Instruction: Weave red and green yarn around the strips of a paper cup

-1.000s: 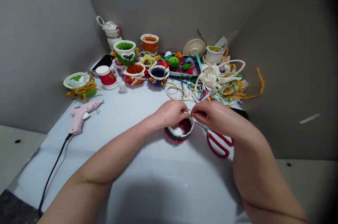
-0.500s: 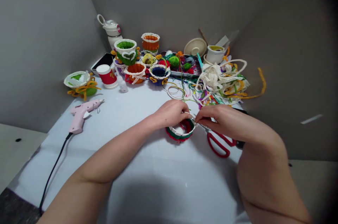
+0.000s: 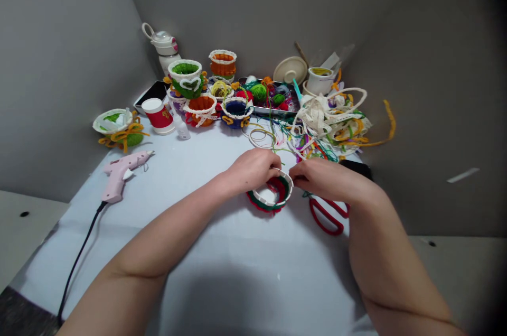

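A small round yarn-woven basket with a white slatted rim and green and red bands sits on the table in front of me. My left hand is closed over its far left rim, fingers curled round the edge. At the rim's right side, my right hand has its thumb and fingers pinched together. What lies between those fingertips is too small to tell. Red-handled scissors lie just below my right hand, which covers their blades.
On the left lies a pink glue gun with a black cord. Several finished yarn baskets, a red cup and a bottle stand behind. A yarn tray, a tangle of trims and a black flat object are rightward.
My right hand has shifted slightly, and its fingers are closer together beside the rim. The scissor blades that showed by its fingertips are now hidden. The whole view has moved a little.
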`<action>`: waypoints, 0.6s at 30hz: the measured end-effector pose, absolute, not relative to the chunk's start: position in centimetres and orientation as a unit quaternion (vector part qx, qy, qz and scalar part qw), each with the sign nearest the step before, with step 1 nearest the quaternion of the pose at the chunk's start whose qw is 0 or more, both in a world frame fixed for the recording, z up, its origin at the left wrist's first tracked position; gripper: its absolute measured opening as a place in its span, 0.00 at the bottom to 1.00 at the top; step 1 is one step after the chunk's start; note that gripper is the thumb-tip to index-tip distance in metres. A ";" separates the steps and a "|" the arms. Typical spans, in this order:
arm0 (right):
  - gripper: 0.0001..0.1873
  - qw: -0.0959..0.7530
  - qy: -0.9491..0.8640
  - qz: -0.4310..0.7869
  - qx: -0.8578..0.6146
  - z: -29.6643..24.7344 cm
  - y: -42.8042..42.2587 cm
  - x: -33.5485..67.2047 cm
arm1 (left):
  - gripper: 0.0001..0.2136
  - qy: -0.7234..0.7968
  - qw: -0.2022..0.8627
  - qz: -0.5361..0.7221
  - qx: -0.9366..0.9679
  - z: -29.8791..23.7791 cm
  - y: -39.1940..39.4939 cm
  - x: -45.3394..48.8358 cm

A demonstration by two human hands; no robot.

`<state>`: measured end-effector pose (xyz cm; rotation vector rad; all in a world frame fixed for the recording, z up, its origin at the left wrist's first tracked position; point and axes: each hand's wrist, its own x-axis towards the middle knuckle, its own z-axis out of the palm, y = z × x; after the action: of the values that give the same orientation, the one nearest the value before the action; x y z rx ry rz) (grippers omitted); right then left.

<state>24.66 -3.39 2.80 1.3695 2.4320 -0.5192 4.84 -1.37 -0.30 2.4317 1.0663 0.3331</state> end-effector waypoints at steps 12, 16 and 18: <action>0.12 0.136 0.846 -0.155 0.493 1.7 -3.0 23.6 | 0.10 0.398 0.205 0.097 0.889 0.8 -1.8 4.3; 0.13 0.125 0.843 -0.160 0.498 1.2 -2.8 23.9 | 0.07 0.373 0.272 0.136 0.877 -0.1 -1.5 4.9; 0.13 0.123 0.844 -0.158 0.497 1.2 -2.8 23.9 | 0.07 0.367 0.290 0.142 0.872 -0.5 -1.4 5.1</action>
<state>23.95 -2.80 1.23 1.4499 2.4639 -0.4604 5.06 -1.42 -0.46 2.3277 0.9781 0.3798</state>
